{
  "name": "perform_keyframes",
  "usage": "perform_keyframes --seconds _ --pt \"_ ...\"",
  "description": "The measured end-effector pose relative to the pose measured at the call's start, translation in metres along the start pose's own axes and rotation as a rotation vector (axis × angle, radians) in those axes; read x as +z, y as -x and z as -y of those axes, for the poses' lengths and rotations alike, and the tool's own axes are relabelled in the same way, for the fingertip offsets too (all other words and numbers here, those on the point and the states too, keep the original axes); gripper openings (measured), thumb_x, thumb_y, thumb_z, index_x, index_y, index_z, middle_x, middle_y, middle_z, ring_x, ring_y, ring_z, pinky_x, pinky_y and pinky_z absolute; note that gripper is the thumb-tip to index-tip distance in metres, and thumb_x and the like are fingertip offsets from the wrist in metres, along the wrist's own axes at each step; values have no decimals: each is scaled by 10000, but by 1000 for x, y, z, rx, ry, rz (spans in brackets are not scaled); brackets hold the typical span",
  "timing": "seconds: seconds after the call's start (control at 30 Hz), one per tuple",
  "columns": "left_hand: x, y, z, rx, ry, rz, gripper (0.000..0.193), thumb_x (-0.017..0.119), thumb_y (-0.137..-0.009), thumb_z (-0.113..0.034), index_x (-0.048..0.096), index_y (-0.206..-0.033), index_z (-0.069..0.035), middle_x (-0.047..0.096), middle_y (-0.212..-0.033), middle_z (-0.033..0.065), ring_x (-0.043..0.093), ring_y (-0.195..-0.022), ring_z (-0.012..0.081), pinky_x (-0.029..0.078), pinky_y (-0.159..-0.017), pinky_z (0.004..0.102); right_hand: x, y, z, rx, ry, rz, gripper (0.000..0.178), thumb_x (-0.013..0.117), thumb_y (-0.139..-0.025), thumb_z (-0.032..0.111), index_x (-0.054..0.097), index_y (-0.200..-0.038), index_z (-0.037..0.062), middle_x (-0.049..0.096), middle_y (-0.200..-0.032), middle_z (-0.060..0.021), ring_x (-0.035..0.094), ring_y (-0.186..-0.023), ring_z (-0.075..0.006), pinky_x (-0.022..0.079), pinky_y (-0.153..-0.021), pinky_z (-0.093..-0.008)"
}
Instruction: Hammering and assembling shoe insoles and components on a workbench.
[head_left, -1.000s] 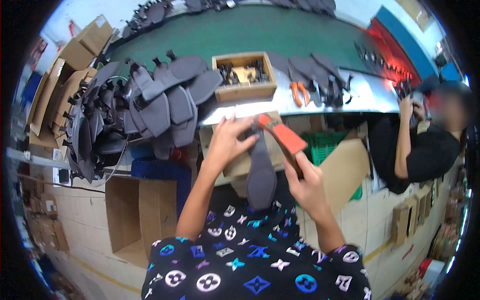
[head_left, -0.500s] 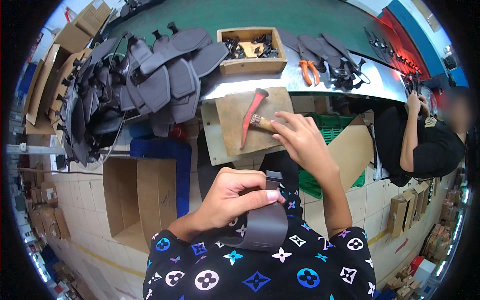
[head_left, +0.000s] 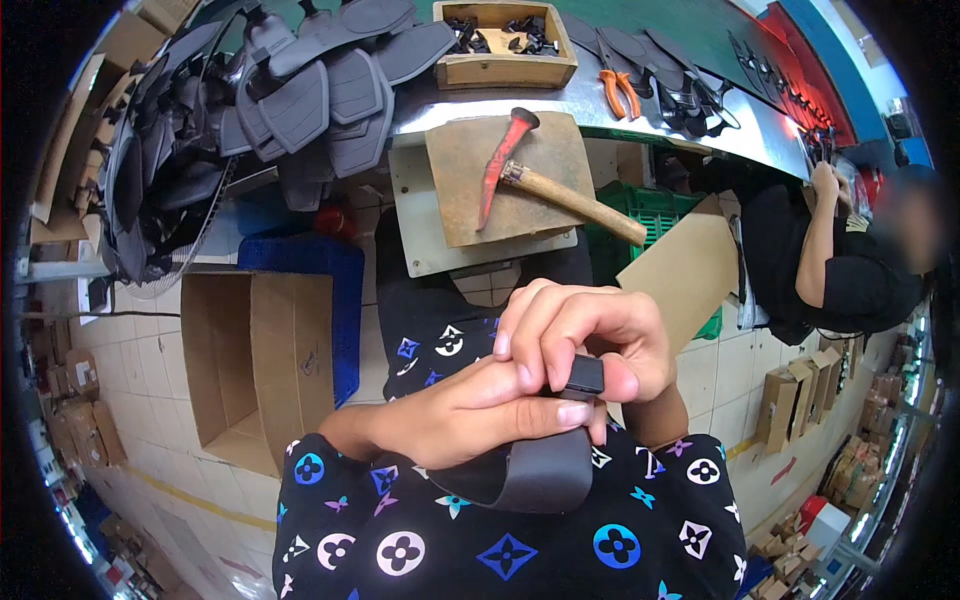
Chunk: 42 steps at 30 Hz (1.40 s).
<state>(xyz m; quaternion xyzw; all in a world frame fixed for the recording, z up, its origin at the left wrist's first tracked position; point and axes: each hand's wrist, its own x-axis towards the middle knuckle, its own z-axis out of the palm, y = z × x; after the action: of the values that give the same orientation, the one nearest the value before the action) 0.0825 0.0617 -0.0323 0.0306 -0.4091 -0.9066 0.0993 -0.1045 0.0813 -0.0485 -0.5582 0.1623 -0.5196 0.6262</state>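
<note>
Close to my body, my left hand [head_left: 465, 412] is closed on a dark grey, flexible strap piece [head_left: 550, 475], its thumb pressed along it. The strap bends down in a curve below the fingers. At its upper end sits a black block-shaped clip [head_left: 583, 376]. My right hand [head_left: 605, 335] pinches around that clip, with its fingers overlapping the left hand's; part of the grip is hidden. Beyond both hands, a hammer [head_left: 570, 200] with a red head and wooden handle lies on a worn brown board [head_left: 460, 180], its handle overhanging the right edge.
On the bench stand a wooden box [head_left: 505, 72] of small black parts, orange-handled pliers [head_left: 620, 92] and piles of dark grey pieces [head_left: 300, 105]. An open cardboard box [head_left: 270, 360] is at left, a green crate [head_left: 640, 215] at right. Another person [head_left: 860, 250] works at far right.
My right hand has left the hammer handle and come down to the clip in my left hand. The hammer lies where it was on the board. The view has tilted lower.
</note>
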Motion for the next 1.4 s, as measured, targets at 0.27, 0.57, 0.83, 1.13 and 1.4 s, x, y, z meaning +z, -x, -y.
perform_keyframes --seconds 0.27,0.57,0.83,1.13,1.4 --pt "1 6 -10 -51 -183 -86 461 476 -1066 -303 477 -1406 7 608 -1126 80 560 -1118 165 421 -999 297 5 -7 -2 24 -85 -46 472 599 -960 503 639 -912 36 662 -881 -95 609 -887 -264 455 -878 -432" --pt "-11 -20 -37 167 -608 -127 424 433 -1070 -257 482 -1351 56 517 -1355 201 484 -1305 305 363 -1103 380 -12 -16 34 -79 577 -82 213 604 -867 167 746 -935 24 749 -962 -160 690 -1039 -361 297 -1070 -499" --pt "-42 -37 -40 92 -803 -329 306 440 -1032 -181 546 -1215 40 586 -1193 251 572 -1137 404 451 -958 428 -37 -31 3 -32 688 -175 152 609 -866 43 704 -975 92 739 -1103 -93 688 -1102 -247 336 -1044 -432" --pt "-73 -35 -74 52 -795 -477 295 487 -1002 -150 574 -1193 58 628 -1182 223 604 -1126 360 455 -963 398 -71 -78 -17 -29 632 -84 156 542 -1006 204 655 -973 101 736 -1113 -134 687 -1111 -276 363 -898 -388" --pt "-59 0 -177 102 -807 -1227 225 541 -1019 -204 551 -1074 14 663 -991 170 641 -905 240 487 -806 372 -55 -162 -19 343 266 -325 725 418 -1031 531 329 -1492 -22 441 -1492 -169 543 -1279 -287 402 -1058 -369"
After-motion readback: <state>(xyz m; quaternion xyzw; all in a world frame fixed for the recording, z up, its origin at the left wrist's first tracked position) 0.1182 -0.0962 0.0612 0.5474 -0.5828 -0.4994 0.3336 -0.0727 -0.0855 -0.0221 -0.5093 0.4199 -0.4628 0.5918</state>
